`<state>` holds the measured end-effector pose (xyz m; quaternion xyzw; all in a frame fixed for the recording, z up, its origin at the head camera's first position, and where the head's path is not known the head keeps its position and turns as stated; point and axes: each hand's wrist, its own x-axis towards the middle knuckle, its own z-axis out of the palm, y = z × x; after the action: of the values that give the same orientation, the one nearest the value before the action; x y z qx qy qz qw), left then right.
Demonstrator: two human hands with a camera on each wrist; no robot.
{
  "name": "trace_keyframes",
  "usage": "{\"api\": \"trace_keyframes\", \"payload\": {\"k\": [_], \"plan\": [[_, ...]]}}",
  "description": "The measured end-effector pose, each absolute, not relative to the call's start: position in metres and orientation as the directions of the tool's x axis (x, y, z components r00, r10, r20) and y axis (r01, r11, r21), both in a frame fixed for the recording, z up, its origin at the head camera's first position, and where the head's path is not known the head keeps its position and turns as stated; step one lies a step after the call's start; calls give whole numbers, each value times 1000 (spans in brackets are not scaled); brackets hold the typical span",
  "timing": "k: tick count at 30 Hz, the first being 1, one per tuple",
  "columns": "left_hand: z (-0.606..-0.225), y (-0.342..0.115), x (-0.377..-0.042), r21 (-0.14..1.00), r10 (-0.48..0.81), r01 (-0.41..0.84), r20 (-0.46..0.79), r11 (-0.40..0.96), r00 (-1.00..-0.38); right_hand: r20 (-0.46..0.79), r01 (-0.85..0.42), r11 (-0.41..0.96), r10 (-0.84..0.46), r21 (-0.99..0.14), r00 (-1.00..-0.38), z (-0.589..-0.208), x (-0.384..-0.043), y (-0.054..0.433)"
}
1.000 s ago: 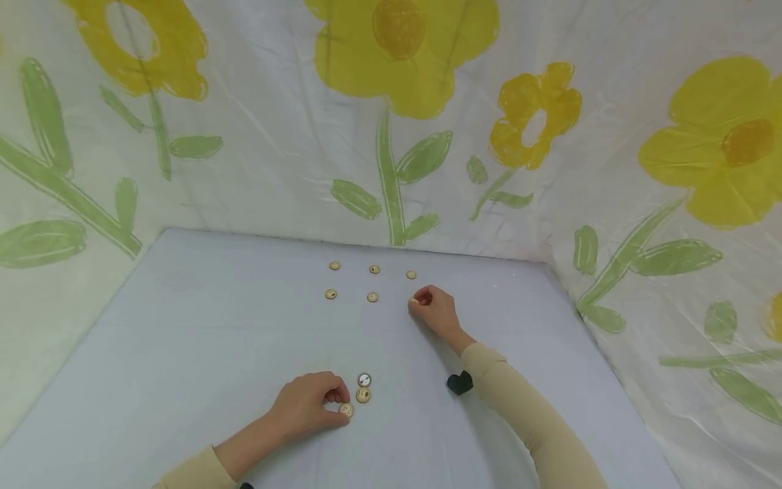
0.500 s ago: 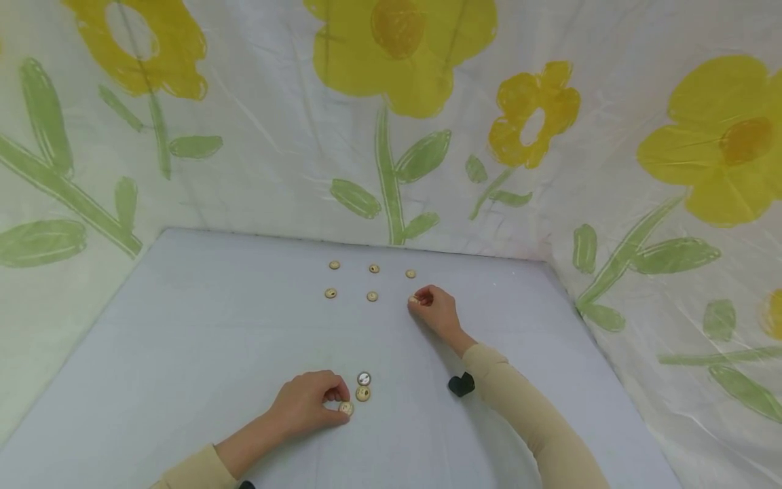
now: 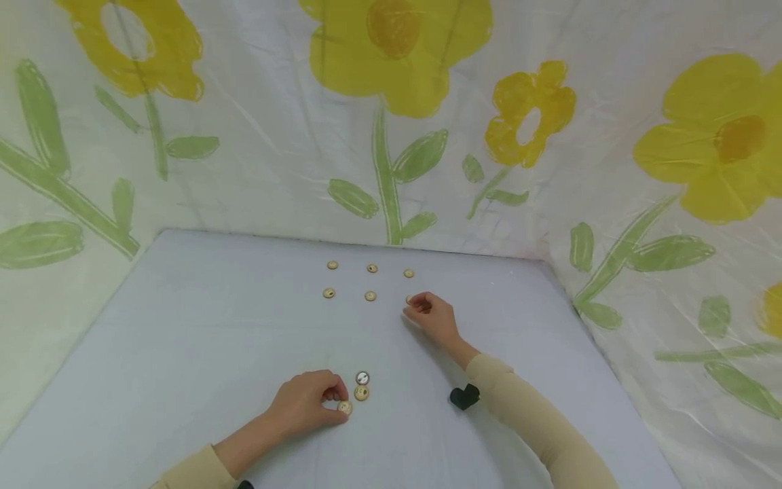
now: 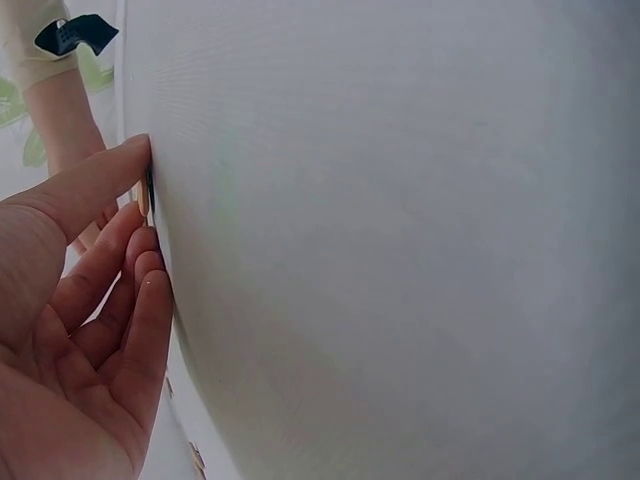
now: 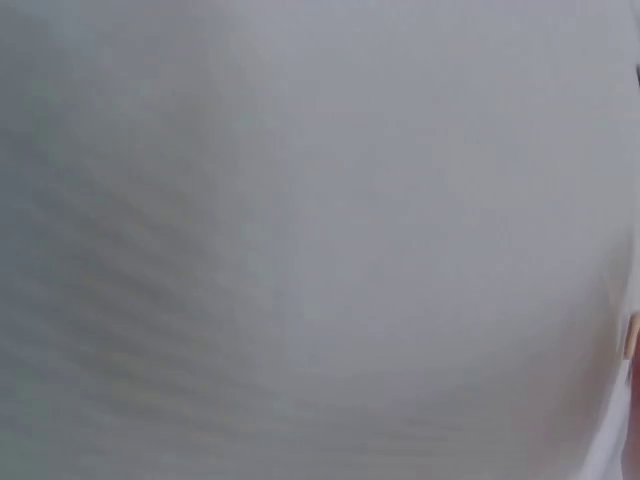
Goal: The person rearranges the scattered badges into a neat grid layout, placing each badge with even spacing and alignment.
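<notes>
My left hand point(image 3: 303, 401) pinches a round tan badge point(image 3: 345, 407) by its edge between thumb and fingers, low over the table. In the left wrist view that badge point(image 4: 143, 193) shows edge-on at the fingertips of the left hand point(image 4: 90, 290). Just beyond it lie a tan badge point(image 3: 362, 393) with a dark mark and a badge turned silver back up point(image 3: 363, 377). My right hand point(image 3: 434, 318) is at the right end of the near row, fingers loosely bent beside a partly covered badge point(image 3: 408, 299). Only a sliver of this hand point(image 5: 632, 420) enters the right wrist view.
Several tan badges lie in two rows toward the back of the pale table point(image 3: 214, 353), among them the left near one point(image 3: 329, 293) and the right far one point(image 3: 408, 273). A flower-printed curtain point(image 3: 263, 156) rises behind and at the sides. A dark strap piece point(image 3: 464, 396) hangs at the right sleeve.
My right hand has drawn slightly back toward me and let go of the badge at the row's right end. The left hand stays in place with its badge.
</notes>
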<state>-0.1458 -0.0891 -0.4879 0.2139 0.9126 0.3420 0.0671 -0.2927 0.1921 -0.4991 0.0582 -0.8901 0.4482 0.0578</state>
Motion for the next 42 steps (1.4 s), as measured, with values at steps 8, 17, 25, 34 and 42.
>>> {"api": "trace_keyframes", "payload": {"k": [8,17,25,34,42], "plan": [[-488,-88,-146,654,436,343,22,675,-900,136,-145,575,-58,-806,-989,-500,-280,188],[-488,-89,-146,650,435,343,21,679,-900,77,-140,551,-136,-822,-988,-500,-258,180],[-489,-88,-147,648,434,341,19,681,-901,66,-182,529,-230,-829,-971,-500,-239,173],[-491,-90,-147,646,445,383,74,660,-893,73,-252,496,-351,-831,-934,-502,-215,160],[-488,-90,-146,653,444,377,69,657,-893,101,-303,475,-404,-826,-909,-500,-199,153]]}}
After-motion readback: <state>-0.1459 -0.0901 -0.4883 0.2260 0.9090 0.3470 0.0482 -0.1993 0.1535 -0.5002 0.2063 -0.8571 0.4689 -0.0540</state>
